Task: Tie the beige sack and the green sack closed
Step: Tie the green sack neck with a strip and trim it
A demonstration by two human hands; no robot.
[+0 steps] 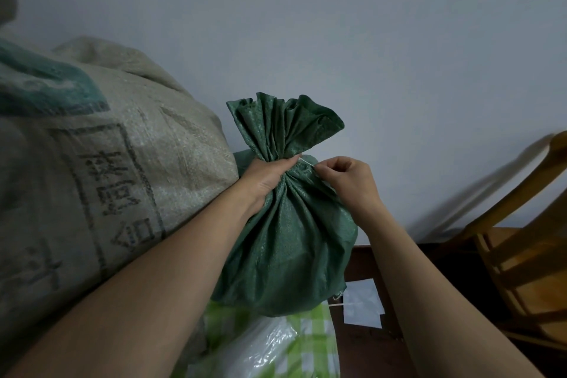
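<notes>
1. While the gathered neck of the green sack (288,248) is gripped by the left hand (264,175), a thin white string (306,162) is pinched between thumb and fingertips of the right hand (346,181), right at the neck.
2. The green sack is stood upright on a green-checked bundle (276,344), just beside the large beige sack (122,163).
3. The binding of the green neck is judged to be the step in hand; no finished knot can be seen.
4. Next, the string must be drawn taut round the gathers and knotted. Whether the beige sack is tied cannot be told, as its mouth is not shown.
</notes>
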